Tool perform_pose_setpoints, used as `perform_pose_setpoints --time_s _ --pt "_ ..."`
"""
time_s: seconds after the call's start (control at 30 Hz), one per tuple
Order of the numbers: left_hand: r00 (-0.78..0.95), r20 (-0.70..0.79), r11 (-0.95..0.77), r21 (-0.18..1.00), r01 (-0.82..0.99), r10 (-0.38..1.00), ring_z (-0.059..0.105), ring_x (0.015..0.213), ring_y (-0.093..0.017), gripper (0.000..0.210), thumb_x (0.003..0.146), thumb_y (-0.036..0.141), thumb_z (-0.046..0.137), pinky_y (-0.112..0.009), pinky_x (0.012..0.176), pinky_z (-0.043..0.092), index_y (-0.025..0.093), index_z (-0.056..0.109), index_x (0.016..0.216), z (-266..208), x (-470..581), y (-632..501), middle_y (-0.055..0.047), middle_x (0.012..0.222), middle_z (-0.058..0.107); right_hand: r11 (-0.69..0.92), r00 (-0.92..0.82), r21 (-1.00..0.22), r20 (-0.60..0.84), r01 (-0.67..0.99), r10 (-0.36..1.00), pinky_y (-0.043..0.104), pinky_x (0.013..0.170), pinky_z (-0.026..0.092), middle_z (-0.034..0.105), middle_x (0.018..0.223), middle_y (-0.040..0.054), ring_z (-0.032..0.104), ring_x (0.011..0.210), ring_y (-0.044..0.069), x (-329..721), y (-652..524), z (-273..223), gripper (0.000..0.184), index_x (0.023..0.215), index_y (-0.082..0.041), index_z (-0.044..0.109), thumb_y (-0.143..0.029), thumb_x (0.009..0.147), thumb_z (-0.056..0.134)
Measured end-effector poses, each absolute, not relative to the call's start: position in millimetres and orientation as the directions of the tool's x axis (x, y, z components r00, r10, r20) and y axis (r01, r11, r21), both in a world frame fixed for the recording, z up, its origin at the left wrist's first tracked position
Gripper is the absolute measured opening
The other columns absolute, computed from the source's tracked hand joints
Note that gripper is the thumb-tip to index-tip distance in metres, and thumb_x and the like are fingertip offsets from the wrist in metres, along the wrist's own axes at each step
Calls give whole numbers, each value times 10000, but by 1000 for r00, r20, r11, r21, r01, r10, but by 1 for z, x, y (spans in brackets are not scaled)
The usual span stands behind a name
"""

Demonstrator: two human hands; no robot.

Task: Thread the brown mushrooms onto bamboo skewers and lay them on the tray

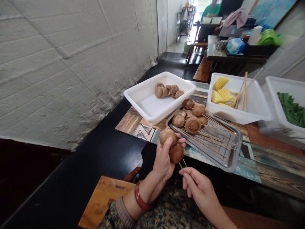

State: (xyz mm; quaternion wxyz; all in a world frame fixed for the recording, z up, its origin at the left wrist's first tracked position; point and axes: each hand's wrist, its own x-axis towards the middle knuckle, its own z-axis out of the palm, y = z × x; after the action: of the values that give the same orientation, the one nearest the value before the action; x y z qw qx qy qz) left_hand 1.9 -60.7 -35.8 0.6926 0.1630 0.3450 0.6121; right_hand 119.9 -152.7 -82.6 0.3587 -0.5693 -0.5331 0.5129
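Brown mushrooms [176, 154] sit in my left hand [162, 159], whose fingers wrap round them, with a red bangle on the wrist. Two thin wooden skewers [183, 163] run out of the lower mushroom. My right hand [196, 183] pinches at least one skewer near its lower end. Just beyond my hands, a metal tray [232, 162] bears several skewered mushrooms [193, 124], their sticks pointing right. Behind it stands a white tub [140, 105] with several loose mushrooms [164, 90] at its far side.
A white bin [252, 116] to the right contains corn [222, 92] and upright skewers [244, 92]. Another bin [283, 116] at the right edge has leafy greens [293, 108]. A person in green [211, 11] sits far back. A white wall [71, 63] runs along the left.
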Motion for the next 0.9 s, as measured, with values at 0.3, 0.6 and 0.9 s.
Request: perform_pose_setpoints --time_s 0.3,0.6,0.9 --pt "18 -289 210 648 -732 957 725 872 -269 449 823 413 691 -427 821 555 201 500 1169 -36 -1 -59 -67 943 682 -221 -137 -955 -251 199 958 197 394 329 545 583 -37 455 386 83 119 -158 -93 407 952 -177 595 -522 1003 385" --pt "12 -238 177 689 -703 971 716 885 -258 391 877 423 624 -410 820 552 178 505 1158 -37 3 -60 -71 948 660 -33 -45 -944 -50 329 998 228 489 368 484 518 -45 477 461 120 113 -153 -84 390 805 -188 613 -449 1001 399" --pt "31 -259 206 682 -701 965 715 876 -247 373 882 418 618 -398 814 559 175 524 1149 -37 5 -64 -65 946 653 35 -47 -928 19 371 999 224 487 358 484 522 -53 480 463 121 111 -149 -81 330 819 -196 611 -371 1005 403"
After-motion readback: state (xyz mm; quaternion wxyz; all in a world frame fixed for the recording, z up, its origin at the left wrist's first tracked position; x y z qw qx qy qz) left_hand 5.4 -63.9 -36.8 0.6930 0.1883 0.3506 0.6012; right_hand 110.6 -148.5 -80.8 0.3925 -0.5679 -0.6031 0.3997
